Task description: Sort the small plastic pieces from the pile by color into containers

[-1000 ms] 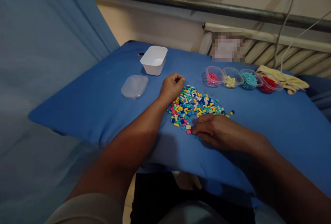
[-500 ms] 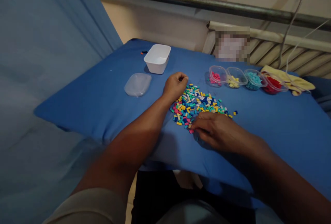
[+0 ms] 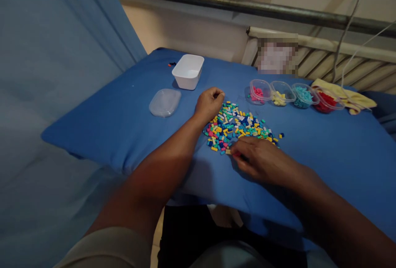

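A loose pile of small toy bricks point(image 3: 244, 125) in blue, yellow, teal, white and pink lies on the blue cloth. My right hand point(image 3: 260, 158) is at the pile's near edge, fingers pinched together with a bit of a pink brick point(image 3: 236, 156) showing between them. Just left of those fingertips rests a tan brick point(image 3: 228, 151). My left hand point(image 3: 208, 104) lies curled and closed against the far left side of the pile; whatever its fingers may hold is hidden.
Clear tubs hold sorted bricks at the back right: pink point(image 3: 257, 94), pale yellow point(image 3: 279, 98), light blue point(image 3: 303, 96) and red point(image 3: 325, 101). Beside them is a yellow cloth point(image 3: 360, 98). A white container point(image 3: 188, 72) and clear lid point(image 3: 165, 103) sit back left.
The pink brick that lay at the pile's near edge is now between my right fingertips, which have drawn together. My left hand has stayed in place.
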Demonstrator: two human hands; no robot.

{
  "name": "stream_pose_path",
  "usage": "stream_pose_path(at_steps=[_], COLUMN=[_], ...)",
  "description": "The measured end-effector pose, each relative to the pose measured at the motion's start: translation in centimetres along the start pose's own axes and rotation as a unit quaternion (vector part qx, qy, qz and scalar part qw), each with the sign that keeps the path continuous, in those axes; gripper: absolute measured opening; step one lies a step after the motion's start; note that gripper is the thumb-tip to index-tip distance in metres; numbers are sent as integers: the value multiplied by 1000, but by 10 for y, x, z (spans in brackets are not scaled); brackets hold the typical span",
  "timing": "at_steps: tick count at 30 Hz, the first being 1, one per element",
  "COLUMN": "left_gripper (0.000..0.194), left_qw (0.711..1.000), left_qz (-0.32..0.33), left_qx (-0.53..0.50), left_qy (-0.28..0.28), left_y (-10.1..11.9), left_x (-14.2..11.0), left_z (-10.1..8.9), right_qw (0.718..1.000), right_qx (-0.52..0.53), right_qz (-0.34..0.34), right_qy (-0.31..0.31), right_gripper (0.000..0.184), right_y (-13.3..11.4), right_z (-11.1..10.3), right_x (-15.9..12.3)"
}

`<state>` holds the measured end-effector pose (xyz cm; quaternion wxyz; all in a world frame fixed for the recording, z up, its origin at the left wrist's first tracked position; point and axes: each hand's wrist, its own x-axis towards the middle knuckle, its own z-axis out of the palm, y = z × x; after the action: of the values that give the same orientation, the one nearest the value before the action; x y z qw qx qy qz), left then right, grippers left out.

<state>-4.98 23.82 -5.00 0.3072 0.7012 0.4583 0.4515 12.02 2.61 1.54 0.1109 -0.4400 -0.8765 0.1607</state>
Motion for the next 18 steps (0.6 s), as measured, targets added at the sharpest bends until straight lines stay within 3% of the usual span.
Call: stream_pose_path(at_steps=[4,9,12,15,18], left_gripper=[17,18,17,18,18], left_qw=[1000,1000,1000,1000,1000], left_qz=[8,0,-7,-6,-2], left_qx=[-13,-19,-21,-22,-21], left_qy=[6,3,6,2,-1], left_y=[-2,-4,-3,-3,-4], left_x=[0,0,0,-1,0], left_z=[0,0,-1,0,1], right_qw=[997,969,953,952,973], right_qx=[-9,-97,-117,-110,-74], right_qz=[55,160,198,169,100], right_qy=[63,164,196,228,194], right_gripper=[12,15,28,36,25], right_y=[29,93,122,118,76], right_z=[-23,-76,-97,-92,-62], right_x=[-2,19,32,37,37])
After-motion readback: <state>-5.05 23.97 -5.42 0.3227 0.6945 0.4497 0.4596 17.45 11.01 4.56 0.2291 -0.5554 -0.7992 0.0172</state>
